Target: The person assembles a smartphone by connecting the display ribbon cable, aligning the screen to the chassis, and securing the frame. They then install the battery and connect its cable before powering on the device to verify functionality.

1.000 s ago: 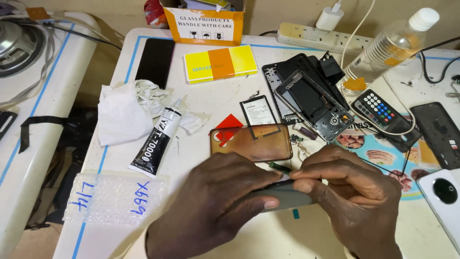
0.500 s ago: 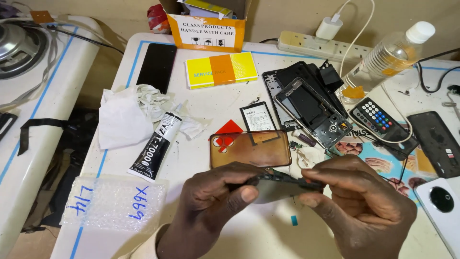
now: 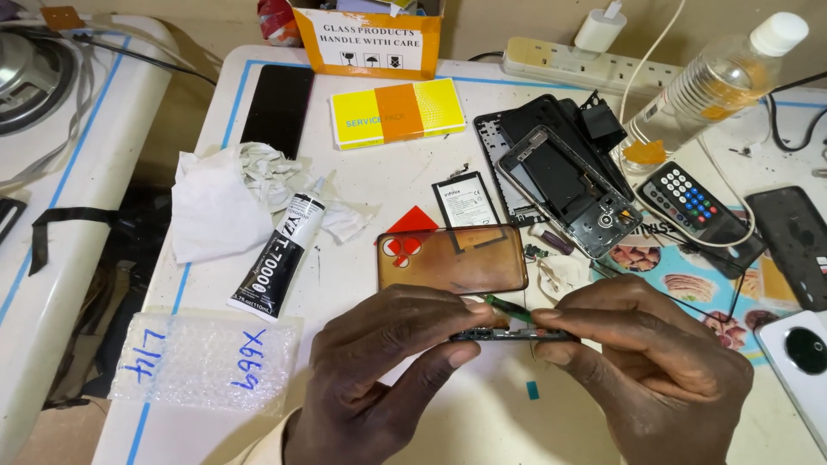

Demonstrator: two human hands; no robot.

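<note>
Both hands are at the near edge of the white tabletop point(image 3: 405, 185), sharing one thing: a thin dark phone frame point(image 3: 508, 334), seen edge-on, level, lifted just above the surface. Left hand point(image 3: 388, 362) pinches its left end, thumb under and fingers curled over the top. Right hand point(image 3: 655, 362) pinches the right end the same way. Each grip is closed tight on the frame; nothing else in either hand that I can make out. A slim green stick-like piece point(image 3: 506, 307) lies along the frame's top edge by the left fingertips; whether it is a tool or a part I cannot tell.

Step, by my reading: working along the frame's edge, either parting or pressing a seam. The next move would call for steady, even pressure from both ends, since a part this thin should flex and could crack.

Materials: just beyond the hands, a translucent amber phone cover point(image 3: 452, 258), glossy and soft-looking, rounded corners, flat on the tabletop. Left of it, a black-and-white glue tube point(image 3: 280, 254) with a narrow clear nozzle, lying on its side beside crumpled white tissue point(image 3: 224, 202). Near left, a bubble-wrap pouch point(image 3: 207, 360), dimpled, marked in blue ink. Farther back: a flat battery point(image 3: 469, 200), stacked rigid black frames point(image 3: 560, 176), a yellow-and-orange box point(image 3: 398, 112), a clear plastic bottle point(image 3: 706, 86).
</note>
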